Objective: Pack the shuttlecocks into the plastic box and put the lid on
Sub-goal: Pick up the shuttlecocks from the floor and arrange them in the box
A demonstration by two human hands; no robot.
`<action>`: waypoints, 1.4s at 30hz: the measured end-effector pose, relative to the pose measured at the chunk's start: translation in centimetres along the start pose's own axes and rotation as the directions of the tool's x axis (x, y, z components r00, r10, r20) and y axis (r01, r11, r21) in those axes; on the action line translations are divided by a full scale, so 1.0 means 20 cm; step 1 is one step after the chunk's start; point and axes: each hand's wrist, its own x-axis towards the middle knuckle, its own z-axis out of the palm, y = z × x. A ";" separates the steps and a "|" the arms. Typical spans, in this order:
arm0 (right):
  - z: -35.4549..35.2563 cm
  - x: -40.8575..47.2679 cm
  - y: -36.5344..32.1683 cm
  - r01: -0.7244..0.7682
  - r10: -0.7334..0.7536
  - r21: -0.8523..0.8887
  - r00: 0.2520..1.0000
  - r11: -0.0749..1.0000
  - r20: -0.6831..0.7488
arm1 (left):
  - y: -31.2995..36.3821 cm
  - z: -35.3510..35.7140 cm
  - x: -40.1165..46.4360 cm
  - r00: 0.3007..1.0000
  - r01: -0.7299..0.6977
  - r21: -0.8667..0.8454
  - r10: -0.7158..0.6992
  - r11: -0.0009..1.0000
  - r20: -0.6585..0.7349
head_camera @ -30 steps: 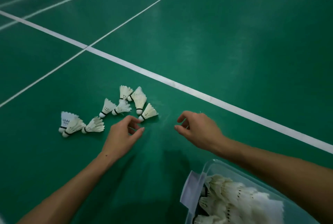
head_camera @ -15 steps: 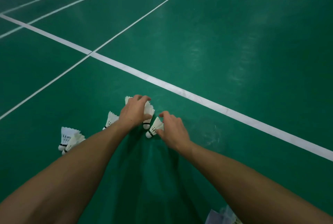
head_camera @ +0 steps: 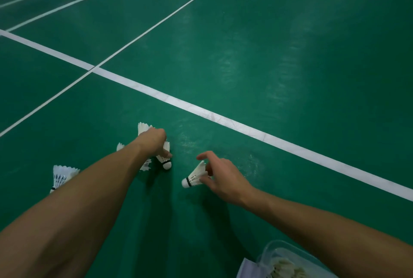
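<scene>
The right hand [head_camera: 220, 177] pinches a shuttlecock [head_camera: 194, 176] by its feather skirt, thumb below and fingers [head_camera: 204, 156] above, the index finger stretched out loosely; the round white cork with its dark band points left, and whether it rests on the floor or hangs just above cannot be told. The left hand [head_camera: 156, 141] reaches down onto a small cluster of shuttlecocks [head_camera: 164, 161], its fingers curled over the feathers, one cork tip pointing toward the near side; the wrist hides how firmly they are gripped. More white feather tips [head_camera: 143, 126] stick out on the far side of that hand, and another shuttlecock [head_camera: 61, 175] lies at the left, partly behind the left forearm. The feathers look ragged and fanned into cones.

The clear plastic box [head_camera: 277, 248], with rounded corners, sits at the near right edge of the view, beside the right forearm, with pale shuttlecocks heaped inside [head_camera: 283, 266]. A pale flat piece [head_camera: 245, 268] leans at its left side.

The floor [head_camera: 290, 54] is smooth green court matting with a soft sheen, crossed by a broad white line [head_camera: 223, 119] just beyond the hands and thinner lines farther off. Open floor spreads between the hands and the box.
</scene>
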 end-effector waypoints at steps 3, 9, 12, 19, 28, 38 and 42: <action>-0.15 -0.19 0.05 0.019 -0.018 0.042 1.000 0.999 -0.019 | -0.02 0.02 -0.07 0.998 0.046 -0.056 -0.048 0.997 -0.037; -0.49 -0.65 0.13 -0.035 0.061 0.167 0.987 0.985 -0.149 | 0.11 -0.01 -0.35 0.977 -0.141 -0.213 0.101 0.967 -0.185; -0.62 -0.89 0.17 -0.092 0.147 0.217 0.956 0.972 -0.254 | 0.26 -0.03 -0.60 0.933 -0.295 -0.292 0.210 0.910 -0.291; -0.70 -1.44 0.27 -0.149 0.294 0.360 0.873 0.921 -0.390 | 0.68 -0.02 -1.22 0.788 -0.601 -0.379 0.442 0.703 -0.429; -0.61 -2.05 0.25 -0.283 0.447 0.361 0.706 0.889 -0.549 | 1.01 0.18 -1.64 0.680 -0.732 -0.355 0.651 0.581 -0.338; -0.47 -2.04 0.29 -0.363 0.466 0.295 0.734 0.884 -0.493 | 1.16 0.37 -1.61 0.665 -0.744 -0.316 0.694 0.588 -0.274; -0.44 -1.95 0.32 -0.389 0.485 0.294 0.754 0.873 -0.443 | 1.20 0.39 -1.60 0.658 -0.752 -0.292 0.703 0.592 -0.269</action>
